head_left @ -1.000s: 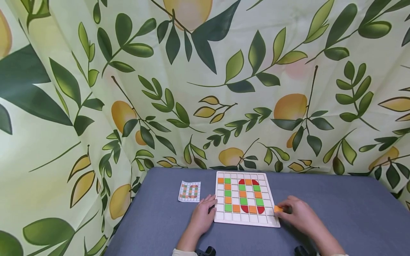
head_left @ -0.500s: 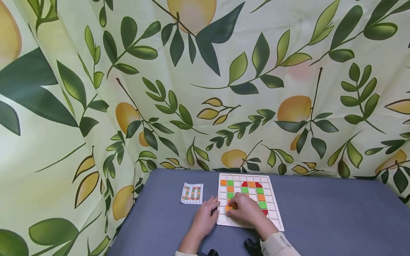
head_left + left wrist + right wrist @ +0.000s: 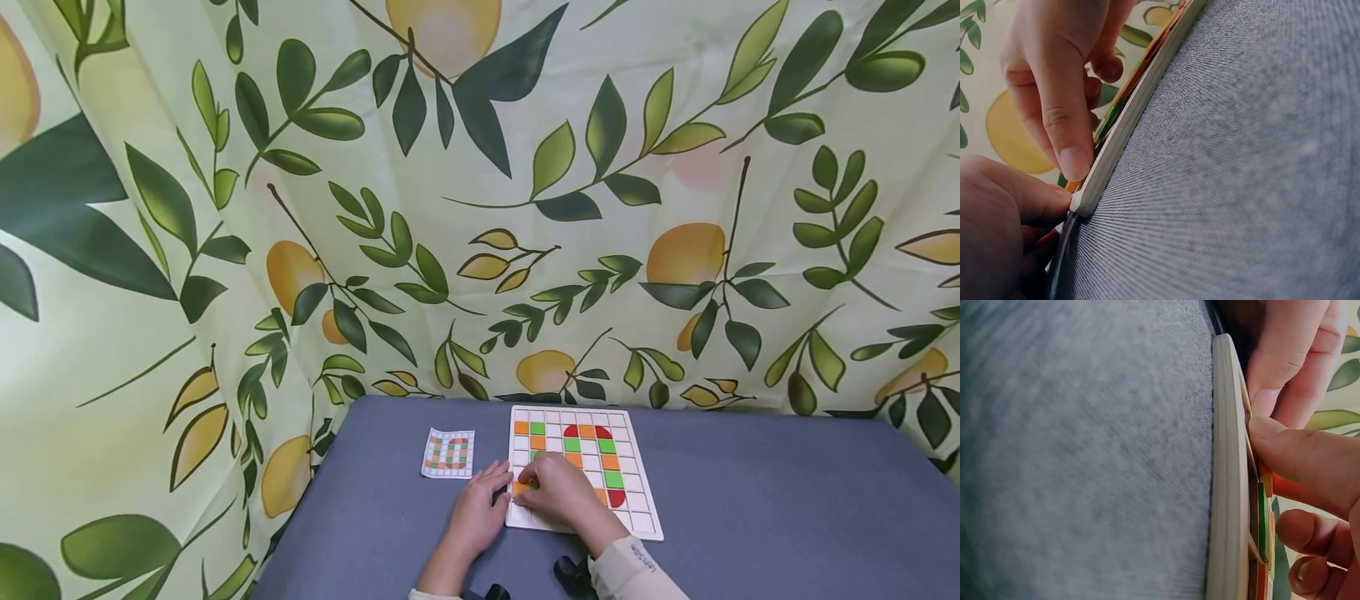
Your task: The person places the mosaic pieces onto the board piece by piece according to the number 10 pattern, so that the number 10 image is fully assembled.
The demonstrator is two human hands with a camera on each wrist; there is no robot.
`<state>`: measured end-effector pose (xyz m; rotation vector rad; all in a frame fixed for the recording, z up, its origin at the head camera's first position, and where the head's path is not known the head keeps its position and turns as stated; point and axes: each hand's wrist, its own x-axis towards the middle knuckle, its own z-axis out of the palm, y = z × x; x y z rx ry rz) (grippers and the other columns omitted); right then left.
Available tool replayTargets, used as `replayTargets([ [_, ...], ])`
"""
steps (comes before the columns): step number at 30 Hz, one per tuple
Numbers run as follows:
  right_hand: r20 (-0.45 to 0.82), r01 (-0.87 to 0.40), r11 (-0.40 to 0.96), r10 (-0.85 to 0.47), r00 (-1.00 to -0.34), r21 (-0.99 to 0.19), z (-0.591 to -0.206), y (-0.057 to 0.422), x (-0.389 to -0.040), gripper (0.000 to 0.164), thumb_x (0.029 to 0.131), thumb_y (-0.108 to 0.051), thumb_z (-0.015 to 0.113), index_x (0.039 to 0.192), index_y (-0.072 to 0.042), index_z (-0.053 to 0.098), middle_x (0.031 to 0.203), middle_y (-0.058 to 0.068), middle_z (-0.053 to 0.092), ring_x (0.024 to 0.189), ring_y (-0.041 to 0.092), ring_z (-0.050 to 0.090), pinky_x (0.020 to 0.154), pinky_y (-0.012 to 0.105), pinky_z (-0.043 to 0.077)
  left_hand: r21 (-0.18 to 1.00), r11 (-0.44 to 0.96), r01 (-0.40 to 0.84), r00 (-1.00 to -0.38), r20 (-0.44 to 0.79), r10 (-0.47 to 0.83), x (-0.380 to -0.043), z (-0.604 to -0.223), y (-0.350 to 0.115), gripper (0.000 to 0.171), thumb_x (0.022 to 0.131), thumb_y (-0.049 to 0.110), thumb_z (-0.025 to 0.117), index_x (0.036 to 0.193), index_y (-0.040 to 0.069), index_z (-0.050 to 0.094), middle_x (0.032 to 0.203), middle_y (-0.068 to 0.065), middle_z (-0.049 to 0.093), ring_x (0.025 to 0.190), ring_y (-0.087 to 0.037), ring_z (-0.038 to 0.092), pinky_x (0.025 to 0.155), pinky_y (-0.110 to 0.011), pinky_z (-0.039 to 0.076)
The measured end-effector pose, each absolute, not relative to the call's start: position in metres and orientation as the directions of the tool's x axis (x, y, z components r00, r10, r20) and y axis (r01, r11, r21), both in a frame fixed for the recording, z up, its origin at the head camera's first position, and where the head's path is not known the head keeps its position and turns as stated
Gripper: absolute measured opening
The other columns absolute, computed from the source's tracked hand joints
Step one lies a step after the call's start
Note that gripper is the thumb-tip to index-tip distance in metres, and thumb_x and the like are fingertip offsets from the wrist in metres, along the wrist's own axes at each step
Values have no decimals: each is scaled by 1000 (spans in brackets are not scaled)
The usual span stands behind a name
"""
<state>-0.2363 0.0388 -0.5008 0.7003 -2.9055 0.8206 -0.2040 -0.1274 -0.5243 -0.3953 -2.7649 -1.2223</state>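
A white square grid board [image 3: 642, 502] lies on the table, with orange, green and red tiles in its cells. At its lower left my right hand [image 3: 567, 493] pinches an orange square tile [image 3: 519, 489] close over a left-column cell and covers several other tiles. In the right wrist view the right thumb [image 3: 1300, 453] reaches down at the board's face. My left hand [image 3: 477, 507] rests by the board's left edge, its fingertips right at the rim. The left wrist view shows the left thumb [image 3: 1044, 197] against the board's corner, just below the right hand's fingertips.
A small printed card [image 3: 447, 472] with a coloured grid pattern lies left of the board. The table has a blue-grey cloth [image 3: 780, 500]. Behind and to the left hangs a curtain [image 3: 420, 350] printed with leaves and lemons.
My right hand has moved from beside the board's right edge across to its lower left, carrying the orange tile, then slightly farther left. My left hand has stayed by the left edge.
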Motion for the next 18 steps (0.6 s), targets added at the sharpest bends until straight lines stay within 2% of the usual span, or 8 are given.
replayTargets([
  [12,153,-437,756,-418,-895,-488,-498,38,-236,20,74,-26,84,87,-12,80,81,-4,65,78,14,57,68,33,52,730,640,241,-970,163,179,-205,-523,-127,31,93,6,61,122,0,67,137,-7,61,136,-29,49,117,-54,31],
  [18,160,-447,751,-426,-890,-486,-498,43,-235,20,74,-24,83,90,-12,80,81,-4,65,79,15,56,67,33,50,716,644,269,-963,193,187,-204,-525,-128,30,92,5,62,121,0,68,136,-8,62,134,-30,51,115,-54,33],
])
